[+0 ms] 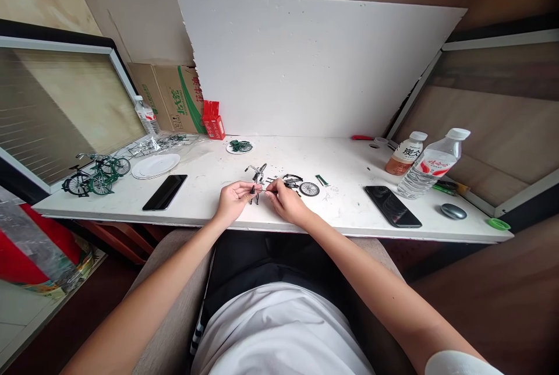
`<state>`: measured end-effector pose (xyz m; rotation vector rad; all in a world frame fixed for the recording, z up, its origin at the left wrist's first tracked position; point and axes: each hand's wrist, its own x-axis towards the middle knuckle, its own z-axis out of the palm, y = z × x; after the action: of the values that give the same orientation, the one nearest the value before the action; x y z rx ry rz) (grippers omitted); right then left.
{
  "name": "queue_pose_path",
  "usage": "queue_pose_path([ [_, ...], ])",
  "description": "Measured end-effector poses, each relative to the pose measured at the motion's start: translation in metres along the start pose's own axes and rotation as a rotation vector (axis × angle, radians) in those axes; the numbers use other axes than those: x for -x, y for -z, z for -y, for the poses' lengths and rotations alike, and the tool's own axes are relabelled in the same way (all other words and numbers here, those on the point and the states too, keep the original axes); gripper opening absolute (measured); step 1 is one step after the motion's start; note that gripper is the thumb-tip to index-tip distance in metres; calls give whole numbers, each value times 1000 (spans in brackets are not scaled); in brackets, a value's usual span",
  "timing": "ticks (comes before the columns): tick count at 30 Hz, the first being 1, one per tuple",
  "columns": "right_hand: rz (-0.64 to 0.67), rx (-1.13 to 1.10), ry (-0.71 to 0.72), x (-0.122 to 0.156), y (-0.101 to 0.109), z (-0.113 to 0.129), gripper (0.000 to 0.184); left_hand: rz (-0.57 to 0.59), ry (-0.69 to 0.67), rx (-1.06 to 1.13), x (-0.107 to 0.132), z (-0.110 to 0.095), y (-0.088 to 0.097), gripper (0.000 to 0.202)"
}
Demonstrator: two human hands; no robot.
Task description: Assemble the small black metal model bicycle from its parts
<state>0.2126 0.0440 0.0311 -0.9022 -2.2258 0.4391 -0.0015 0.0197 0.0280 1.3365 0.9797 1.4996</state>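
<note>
My left hand [233,198] pinches the small dark frame of a model bicycle [257,180], handlebars up, at the white table's front edge [218,220]. My right hand [285,198] is closed beside it, fingertips meeting the left hand's at the frame, pinching a thin part too small to name. Just right of the hands lie a loose spoked wheel [309,189], a mudguard piece [292,178] and a small green part [322,180].
Two finished green model bicycles [94,177] stand far left near white plates [156,165]. Black phones lie left [165,192] and right [393,206]. Two bottles [428,168], a mouse [453,211], a red box [213,120] and a small plate of parts [239,146] surround the work.
</note>
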Motion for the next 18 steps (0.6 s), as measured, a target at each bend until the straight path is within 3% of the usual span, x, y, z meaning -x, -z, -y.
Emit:
queue_pose_path([
  [7, 45, -53, 14, -1, 2, -1, 11, 10, 29, -2, -2, 2, 3, 53],
  [18, 11, -10, -23, 1, 5, 4, 20, 25, 30, 10, -1, 3, 4, 52],
])
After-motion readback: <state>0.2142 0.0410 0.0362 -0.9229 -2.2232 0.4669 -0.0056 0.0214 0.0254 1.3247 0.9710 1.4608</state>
